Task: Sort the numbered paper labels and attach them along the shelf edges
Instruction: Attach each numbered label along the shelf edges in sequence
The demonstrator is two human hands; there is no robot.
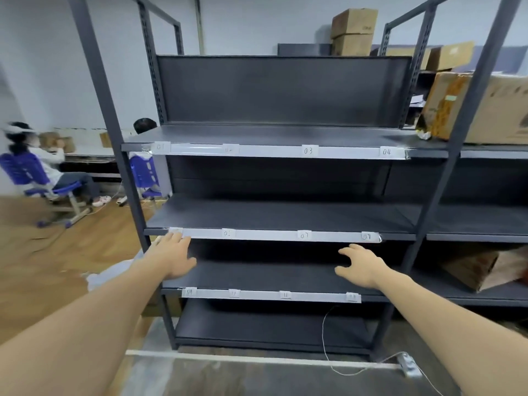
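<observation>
Label 03 (308, 150), label 04 (386, 151), label 07 (304, 235)

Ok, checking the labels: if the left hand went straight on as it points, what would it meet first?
Probably the leftmost label on the middle strip; the left hand reaches right up to it, though contact is unclear.

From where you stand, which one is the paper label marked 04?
Find the dark grey metal shelf rack. Its highest taped shelf edge carries four small white paper labels. The 04 label is rightmost, nearest the large brown cardboard box.
</observation>
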